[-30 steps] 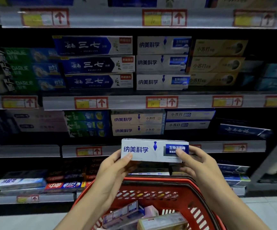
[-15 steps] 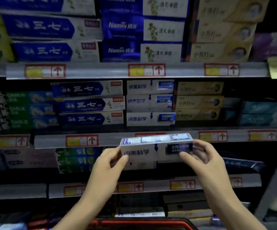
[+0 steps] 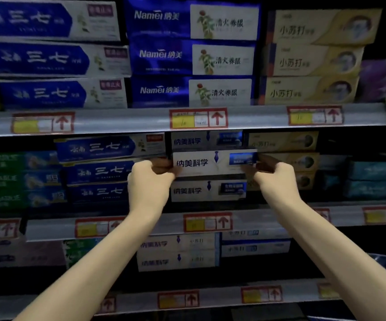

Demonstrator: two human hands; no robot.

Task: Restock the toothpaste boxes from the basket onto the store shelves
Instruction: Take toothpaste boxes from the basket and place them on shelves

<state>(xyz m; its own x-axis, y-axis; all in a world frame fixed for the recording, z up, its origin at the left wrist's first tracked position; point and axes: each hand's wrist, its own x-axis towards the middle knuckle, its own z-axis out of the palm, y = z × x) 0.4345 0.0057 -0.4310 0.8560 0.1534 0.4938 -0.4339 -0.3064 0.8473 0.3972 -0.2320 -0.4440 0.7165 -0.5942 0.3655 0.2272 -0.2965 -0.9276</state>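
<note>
Toothpaste restocking: left hand (image 3: 151,179) and right hand (image 3: 273,179) pinch the ends of a white box (image 3: 210,163), held at a matching stack (image 3: 208,191) on the shelf (image 3: 48,229). Pushed askew, it could snag neighbouring boxes (image 3: 99,171) or topple the stack.

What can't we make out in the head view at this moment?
Head view:
White toothpaste box with blue label: whether it rests on the matching box below; the contact line is in shadow.
Left hand and right hand: fingertips hidden behind the box ends.
Red-and-yellow price tag: print blurred.
Green boxes: blurred, cut by the left edge.
Basket: out of frame.
</note>
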